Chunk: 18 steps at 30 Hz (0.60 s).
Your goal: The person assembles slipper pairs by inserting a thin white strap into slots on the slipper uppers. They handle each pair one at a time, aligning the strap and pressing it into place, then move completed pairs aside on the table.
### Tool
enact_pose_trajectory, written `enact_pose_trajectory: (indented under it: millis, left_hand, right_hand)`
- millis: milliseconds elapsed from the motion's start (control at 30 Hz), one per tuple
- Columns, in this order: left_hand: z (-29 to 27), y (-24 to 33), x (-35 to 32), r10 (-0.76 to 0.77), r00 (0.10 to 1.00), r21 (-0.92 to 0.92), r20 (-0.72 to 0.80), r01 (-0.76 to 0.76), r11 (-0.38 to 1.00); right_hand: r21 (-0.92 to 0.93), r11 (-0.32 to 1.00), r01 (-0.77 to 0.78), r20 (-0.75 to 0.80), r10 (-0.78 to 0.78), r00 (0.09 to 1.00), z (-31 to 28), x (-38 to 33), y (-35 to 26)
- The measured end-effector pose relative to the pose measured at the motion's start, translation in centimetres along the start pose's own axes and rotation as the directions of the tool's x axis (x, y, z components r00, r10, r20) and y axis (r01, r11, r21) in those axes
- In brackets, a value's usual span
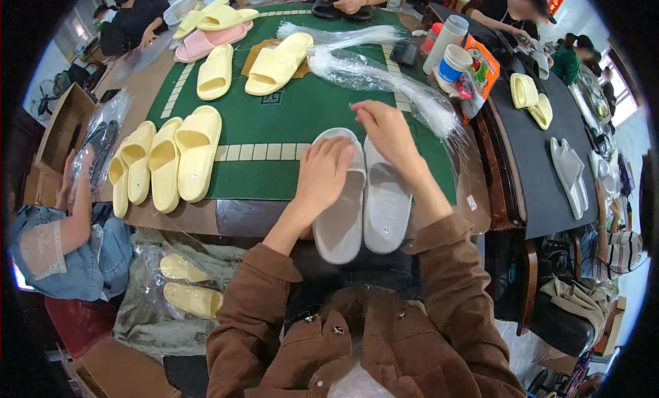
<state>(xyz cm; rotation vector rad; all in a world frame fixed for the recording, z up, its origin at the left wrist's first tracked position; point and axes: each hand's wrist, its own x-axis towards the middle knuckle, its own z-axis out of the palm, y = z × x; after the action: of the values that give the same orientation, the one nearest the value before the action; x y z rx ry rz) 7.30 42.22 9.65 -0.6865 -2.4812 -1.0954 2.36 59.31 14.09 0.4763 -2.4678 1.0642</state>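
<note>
A pair of light grey slippers lies side by side before me, heels toward me over the table's near edge. My left hand [322,170] is closed over the strap of the left grey slipper [339,226]. Above the toe of the right grey slipper [386,209], my right hand [386,132] has its fingers bent together in a pinch. Whatever those fingers hold, if anything, is too small to make out. The right forearm and hand cover part of that slipper's strap. Just beyond my right hand is a bundle of clear plastic strands [429,106] in a plastic sleeve.
Several pale yellow slippers [199,154] stand left on the green mat [309,116]; others and a pink slipper [213,42] are farther back. A white cup [453,67] and a tall bottle [447,40] stand at the right. Other people work around the table.
</note>
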Motion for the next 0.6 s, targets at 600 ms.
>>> enact_pose_trajectory:
  millis: [600]
  left_hand:
    - [2.2,-0.4,6.1,-0.176,0.984,0.108,0.019,0.173,0.979]
  right_hand:
    - [0.083,0.983,-0.163,-0.092,0.170,0.981,2.2,-2.1,1.3]
